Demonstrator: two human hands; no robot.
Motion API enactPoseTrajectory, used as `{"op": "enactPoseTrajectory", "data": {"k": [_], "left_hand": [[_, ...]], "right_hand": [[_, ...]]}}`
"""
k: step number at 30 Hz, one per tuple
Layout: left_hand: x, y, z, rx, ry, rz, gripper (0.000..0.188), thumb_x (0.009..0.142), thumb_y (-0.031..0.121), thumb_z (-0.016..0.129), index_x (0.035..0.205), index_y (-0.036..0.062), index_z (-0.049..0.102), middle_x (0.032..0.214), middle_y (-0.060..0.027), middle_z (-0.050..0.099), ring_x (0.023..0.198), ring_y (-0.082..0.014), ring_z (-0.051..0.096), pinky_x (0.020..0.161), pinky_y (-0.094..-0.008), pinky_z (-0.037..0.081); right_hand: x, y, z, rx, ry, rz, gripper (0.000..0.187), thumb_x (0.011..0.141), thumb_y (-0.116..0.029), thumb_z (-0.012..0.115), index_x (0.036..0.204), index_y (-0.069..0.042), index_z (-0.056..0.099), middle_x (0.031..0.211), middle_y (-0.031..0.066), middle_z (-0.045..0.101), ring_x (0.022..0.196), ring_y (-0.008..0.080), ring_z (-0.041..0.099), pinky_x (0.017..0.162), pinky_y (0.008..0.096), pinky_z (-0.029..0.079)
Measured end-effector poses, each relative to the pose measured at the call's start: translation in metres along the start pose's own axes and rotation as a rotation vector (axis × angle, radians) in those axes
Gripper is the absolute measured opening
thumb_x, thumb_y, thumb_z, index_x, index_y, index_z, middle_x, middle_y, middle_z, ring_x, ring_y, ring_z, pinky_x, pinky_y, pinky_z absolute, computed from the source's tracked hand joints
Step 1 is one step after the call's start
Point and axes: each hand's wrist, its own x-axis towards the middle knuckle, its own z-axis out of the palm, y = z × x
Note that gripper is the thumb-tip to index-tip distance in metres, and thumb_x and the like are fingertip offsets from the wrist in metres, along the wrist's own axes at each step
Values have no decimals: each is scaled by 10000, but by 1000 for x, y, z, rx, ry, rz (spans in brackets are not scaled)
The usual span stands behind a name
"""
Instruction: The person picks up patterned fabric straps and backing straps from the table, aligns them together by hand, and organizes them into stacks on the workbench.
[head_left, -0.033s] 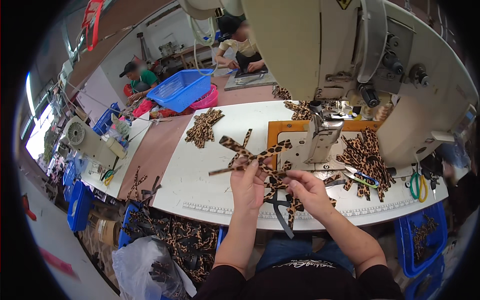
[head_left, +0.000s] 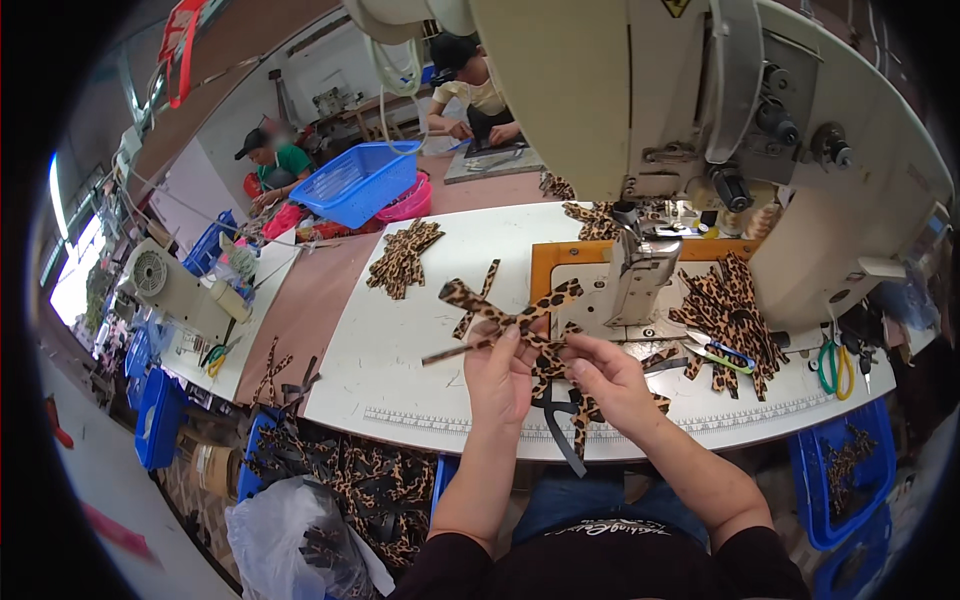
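Note:
My left hand [head_left: 498, 378] is closed on crossed leopard-print strips [head_left: 470, 298], its thumb pressed on top where they meet. To its right, my right hand [head_left: 612, 382] pinches the near end of a strip in the same bunch. More leopard strips and a dark grey strip [head_left: 562, 435] hang or lie beneath my hands; which are held and which rest on the table cannot be made out. Just beyond stands the metal presser area of a sewing machine [head_left: 640, 275]. Right of it, blue-and-green thread snips [head_left: 722, 352] lie on a heap of leopard strips [head_left: 735, 315].
A smaller strip pile [head_left: 404, 258] lies on the white table [head_left: 345, 370], with a ruler tape [head_left: 450, 420] along its front edge. Scissors [head_left: 835, 370] sit at the right. Blue crates [head_left: 160, 415] and a plastic bag [head_left: 285, 530] are below. Two people work beyond a blue basket [head_left: 355, 185].
The view has shifted very slightly. Both hands keep their hold, and the strips stay nearly where they were.

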Motion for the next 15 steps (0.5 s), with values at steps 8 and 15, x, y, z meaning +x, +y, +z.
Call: {"op": "enactPoseTrajectory", "data": {"k": [8, 15], "left_hand": [[-28, -48, 21, 655, -399, 511, 198, 739, -77, 630, 856, 34, 514, 1058, -155, 574, 1051, -285, 534, 899, -375, 433], [-33, -36, 14, 1019, -512, 453, 150, 702, -42, 664, 824, 34, 621, 1037, -142, 590, 949, -264, 548, 757, -318, 462]], "right_hand": [[2, -15, -16, 428, 102, -60, 234, 925, -74, 463, 1145, -1, 501, 987, 60, 584, 861, 133, 569, 752, 267, 476], [-29, -80, -112, 22, 535, -285, 228, 882, -11, 450, 1102, -29, 506, 903, 53, 569, 713, 122, 568, 634, 253, 494]]}}
